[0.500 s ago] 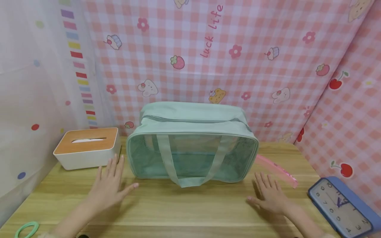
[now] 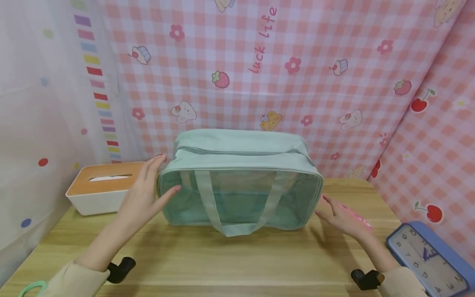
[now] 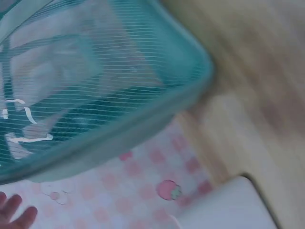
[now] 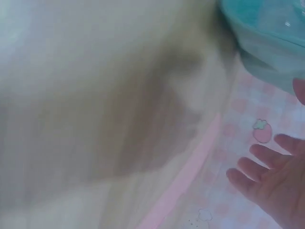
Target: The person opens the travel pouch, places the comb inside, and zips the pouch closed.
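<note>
A mint-green bag (image 2: 241, 161) with see-through mesh sides and a strap handle stands upright mid-table; its top zipper looks closed. My left hand (image 2: 144, 192) is raised at the bag's left end, fingers extended and thumb in front of the mesh; whether it touches cannot be told. Close to the bag's lower right corner is my right hand (image 2: 339, 216), apart from it, fingers loosely spread and holding nothing. The left wrist view shows the bag's mesh side (image 3: 105, 71) with a few fingertips (image 3: 19, 217). In the right wrist view the right hand (image 4: 276, 181) has its fingers extended.
A white tissue box (image 2: 98, 202) with a wooden lid stands left of the bag. Behind my right hand lies a pink strip-like item (image 2: 358, 216). A blue clock (image 2: 426, 255) sits at the right, and a green ring-shaped item (image 2: 33, 286) at the front left.
Both hands have moved forward from the tabletop toward the bag's ends. The left has risen to the bag's upper left side; the right has come nearer its right side.
</note>
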Available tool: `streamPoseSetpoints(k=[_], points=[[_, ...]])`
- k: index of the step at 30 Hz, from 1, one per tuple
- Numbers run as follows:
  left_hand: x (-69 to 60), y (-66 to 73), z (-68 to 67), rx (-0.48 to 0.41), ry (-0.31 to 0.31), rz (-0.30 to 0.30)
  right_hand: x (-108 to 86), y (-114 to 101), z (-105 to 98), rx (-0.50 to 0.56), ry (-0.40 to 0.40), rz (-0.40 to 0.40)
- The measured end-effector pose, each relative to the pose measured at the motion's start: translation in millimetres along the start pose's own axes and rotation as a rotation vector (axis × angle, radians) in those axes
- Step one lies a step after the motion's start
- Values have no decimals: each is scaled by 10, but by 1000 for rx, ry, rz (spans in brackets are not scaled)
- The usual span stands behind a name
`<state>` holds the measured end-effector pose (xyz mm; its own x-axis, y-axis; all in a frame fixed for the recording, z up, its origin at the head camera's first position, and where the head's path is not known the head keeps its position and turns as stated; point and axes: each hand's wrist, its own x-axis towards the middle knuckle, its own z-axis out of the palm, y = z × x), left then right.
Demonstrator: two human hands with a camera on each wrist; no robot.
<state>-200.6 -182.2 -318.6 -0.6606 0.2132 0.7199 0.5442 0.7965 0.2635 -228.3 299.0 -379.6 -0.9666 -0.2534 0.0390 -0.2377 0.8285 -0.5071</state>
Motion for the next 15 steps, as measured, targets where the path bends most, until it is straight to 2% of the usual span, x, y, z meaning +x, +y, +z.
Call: streamPoseSetpoints(k=[2,4,8,12,15], points=[[71,44,17,-13,49,44,59,-42,-60,98,-27,77],[125,86,33,-28,86,73,134,-89,-107,202,-27,121],[176,146,61,-23,134,107,281,-193,-188,345,25,183],[174,172,84,10,161,115,394,-308,-265,505,70,199],[164,181,104,10,179,115,447,-381,-312,601,62,189]])
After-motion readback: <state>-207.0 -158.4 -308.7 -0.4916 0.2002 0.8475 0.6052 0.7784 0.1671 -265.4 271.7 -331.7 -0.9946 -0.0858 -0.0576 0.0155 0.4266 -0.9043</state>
